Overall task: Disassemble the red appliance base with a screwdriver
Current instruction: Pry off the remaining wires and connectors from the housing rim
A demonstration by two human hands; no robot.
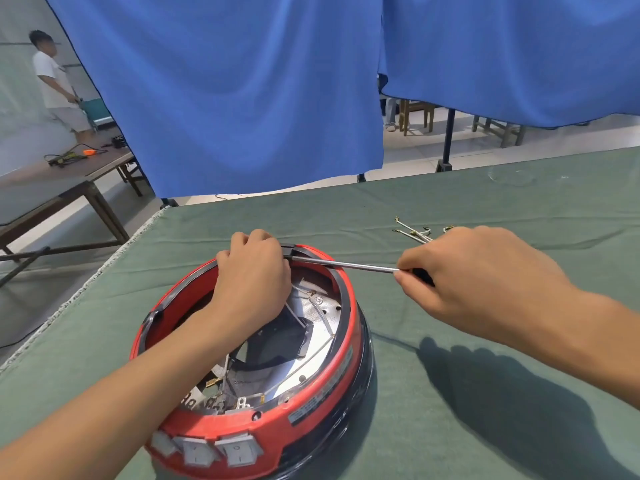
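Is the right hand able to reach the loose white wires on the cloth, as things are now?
Probably yes, but not freely. The loose white wires lie on the green cloth just beyond the right hand, nothing between. That hand holds the screwdriver, so its grip is occupied.

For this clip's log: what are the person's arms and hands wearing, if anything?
Nothing shows. The left hand and right hand are bare, with no gloves, rings or other markings visible. Both forearms are bare to the frame edge: no sleeves, watch or wristband can be seen.
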